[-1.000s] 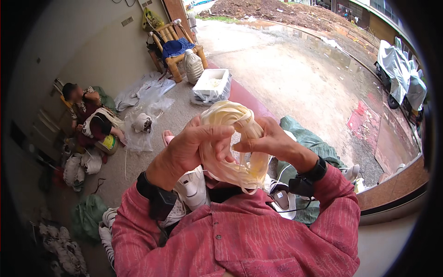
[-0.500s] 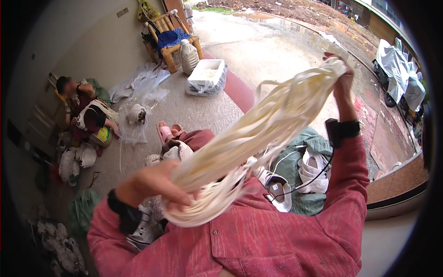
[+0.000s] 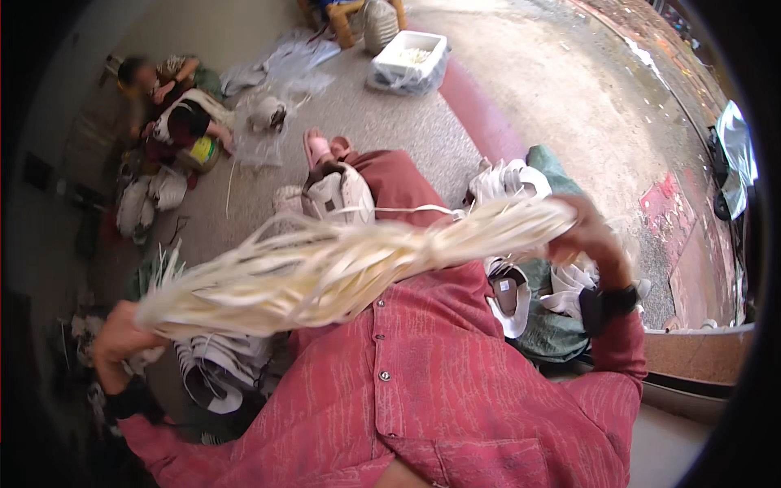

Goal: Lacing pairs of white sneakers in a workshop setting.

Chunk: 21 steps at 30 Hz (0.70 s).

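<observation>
A long bundle of cream-white shoelaces (image 3: 325, 272) stretches across in front of my chest, blurred by motion. My left hand (image 3: 126, 335) is closed around its left end, where loose strands fan out. At the other end my right hand (image 3: 587, 234) grips the bundle, its fingers partly smeared. The bundle narrows just left of my right hand. Beyond it a white shoe (image 3: 340, 195) lies by my leg. Below my left hand sit several white shoes (image 3: 215, 370), partly covered by the laces. An unlaced white shoe (image 3: 510, 297) rests near my right forearm.
A green sack (image 3: 547, 335) lies at right under more white shoe pieces (image 3: 508, 179). A white foam box (image 3: 389, 71) stands at the back, near a bamboo chair (image 3: 342, 24). Another person (image 3: 183, 106) sits at far left beside a yellow-green tub (image 3: 202, 152) and shoes (image 3: 150, 199).
My left hand has moved left and my right hand has come down, so the bundle now lies nearly level instead of slanting up to the right. The view has tilted downward.
</observation>
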{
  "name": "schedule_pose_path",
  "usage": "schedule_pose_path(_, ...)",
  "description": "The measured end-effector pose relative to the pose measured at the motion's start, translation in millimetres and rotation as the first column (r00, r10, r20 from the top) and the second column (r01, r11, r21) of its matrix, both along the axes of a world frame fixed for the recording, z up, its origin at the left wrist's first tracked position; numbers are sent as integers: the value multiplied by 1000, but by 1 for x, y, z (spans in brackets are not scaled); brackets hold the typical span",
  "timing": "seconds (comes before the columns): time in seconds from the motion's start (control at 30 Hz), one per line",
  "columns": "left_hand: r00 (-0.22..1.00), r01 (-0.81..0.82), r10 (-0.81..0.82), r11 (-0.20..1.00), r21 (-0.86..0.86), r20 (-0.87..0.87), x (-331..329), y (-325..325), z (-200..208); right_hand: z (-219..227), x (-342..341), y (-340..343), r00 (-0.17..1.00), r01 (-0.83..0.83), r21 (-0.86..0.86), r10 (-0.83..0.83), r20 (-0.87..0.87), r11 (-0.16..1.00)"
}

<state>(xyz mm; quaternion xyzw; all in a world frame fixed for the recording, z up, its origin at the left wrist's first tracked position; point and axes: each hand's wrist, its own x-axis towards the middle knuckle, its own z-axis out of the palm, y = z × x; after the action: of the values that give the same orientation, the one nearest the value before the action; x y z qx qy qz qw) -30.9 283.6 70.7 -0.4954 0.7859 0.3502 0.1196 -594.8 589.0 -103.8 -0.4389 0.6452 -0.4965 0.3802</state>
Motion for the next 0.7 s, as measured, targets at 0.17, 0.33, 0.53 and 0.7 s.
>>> schedule_pose_path(0.17, 699, 449, -361, 894, 14, 617, -1, 15, -88, -76, 69, -28, 729, -455, 574, 655, -200, 681)
schedule_pose_path(0.33, 871, 456, -486, 854, -252, -71, -102, 18, -129, -99, 53, -40, 723, -525, 512, 674, -154, 680)
schedule_pose_path(0.53, 795, 294, -478, 842, -453, -373, -174, -15, -196, -60, 30, -74, 985, -114, 247, 142, -100, 962)
schedule_pose_path(0.7, 690, 355, -558, 816, -456, -461, -217, -15, -217, -68, 77, -119, 857, -399, 129, 419, -301, 908)
